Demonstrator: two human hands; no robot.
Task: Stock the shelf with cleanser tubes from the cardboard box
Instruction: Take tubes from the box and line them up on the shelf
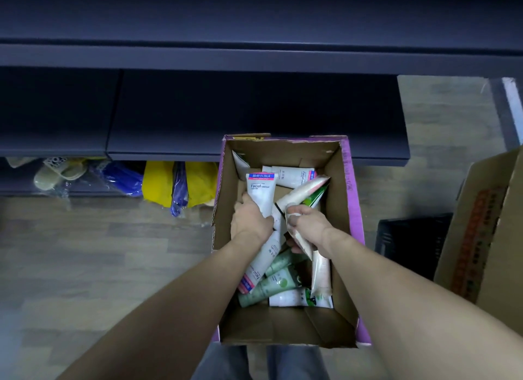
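An open cardboard box [336,187] with purple outer sides stands on the floor below me, holding several cleanser tubes, white and green. Both my hands are inside it. My left hand [250,221] grips a white "Facial" tube [261,191] whose flat end points toward the shelf. My right hand [307,224] grips a cream-coloured tube [304,191] with a pink stripe; a second pale tube [300,239] seems caught under its fingers. Green tubes [271,287] lie at the near end of the box. The dark blue shelf [254,108] runs across just beyond the box.
Under the lowest shelf lie pale slippers [58,170], blue plastic [124,177] and a yellow bag [158,181]. A larger brown carton [486,232] and a black crate [410,241] stand at the right. Wood-look floor [99,252] spreads to the left.
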